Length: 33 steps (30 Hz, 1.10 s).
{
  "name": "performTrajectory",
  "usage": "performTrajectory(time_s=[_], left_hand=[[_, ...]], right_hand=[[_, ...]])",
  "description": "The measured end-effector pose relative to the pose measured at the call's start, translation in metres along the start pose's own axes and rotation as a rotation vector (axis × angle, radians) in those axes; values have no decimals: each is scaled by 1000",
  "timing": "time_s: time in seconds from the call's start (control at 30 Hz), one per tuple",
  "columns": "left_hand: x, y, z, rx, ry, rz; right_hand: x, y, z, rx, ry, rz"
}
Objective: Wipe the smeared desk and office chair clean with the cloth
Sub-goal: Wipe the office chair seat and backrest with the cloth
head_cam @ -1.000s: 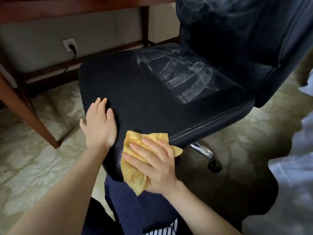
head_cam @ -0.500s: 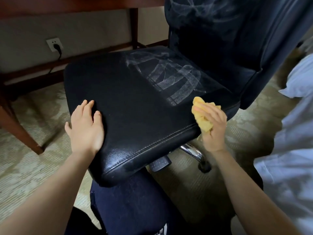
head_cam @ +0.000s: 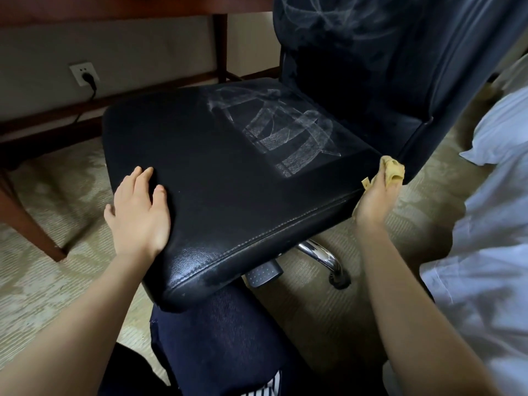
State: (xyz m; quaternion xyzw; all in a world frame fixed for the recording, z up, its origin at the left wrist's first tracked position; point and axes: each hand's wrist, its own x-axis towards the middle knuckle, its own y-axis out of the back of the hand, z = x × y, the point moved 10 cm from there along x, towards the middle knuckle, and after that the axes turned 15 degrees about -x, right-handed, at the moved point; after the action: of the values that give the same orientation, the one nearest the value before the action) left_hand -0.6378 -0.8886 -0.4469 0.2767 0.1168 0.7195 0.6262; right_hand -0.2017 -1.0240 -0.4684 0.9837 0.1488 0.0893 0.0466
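A black leather office chair seat [head_cam: 223, 178] fills the middle of the view, with white smears [head_cam: 285, 138] across its back right part. More faint white smears [head_cam: 323, 15] mark the backrest above. My left hand [head_cam: 140, 212] lies flat on the seat's front left corner, fingers straight. At the seat's right edge my right hand [head_cam: 374, 201] grips a crumpled yellow cloth [head_cam: 393, 170], held against the side of the cushion near the backrest.
A brown wooden desk [head_cam: 114, 7] stands behind the chair, its leg [head_cam: 25, 224] at the left. A wall socket [head_cam: 83, 74] with a plug sits under it. White bedding [head_cam: 485, 224] lies at the right. A chrome chair base [head_cam: 323, 255] shows below.
My right hand has carried the cloth from the seat's front edge along the right side toward the backrest. My left hand has stayed on the front left corner.
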Motion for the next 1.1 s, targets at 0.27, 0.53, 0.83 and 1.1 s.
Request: performTrajectory(time_s=[0.27,0.53,0.83,1.1], left_hand=[[1,-1,-2,-5,18,-20],[1,1,-4,-28,43,-21],[5,1,-8,-45,52,-62],[5,1,-8,-40,55,-73]], right_hand=[[-125,-16,-15,-26,40,-16],[-221,-43,-60,-364,677,-159],[-301,-68,-99,-426,1359,-338],[-349,-70,-69,-373,2154,-419]])
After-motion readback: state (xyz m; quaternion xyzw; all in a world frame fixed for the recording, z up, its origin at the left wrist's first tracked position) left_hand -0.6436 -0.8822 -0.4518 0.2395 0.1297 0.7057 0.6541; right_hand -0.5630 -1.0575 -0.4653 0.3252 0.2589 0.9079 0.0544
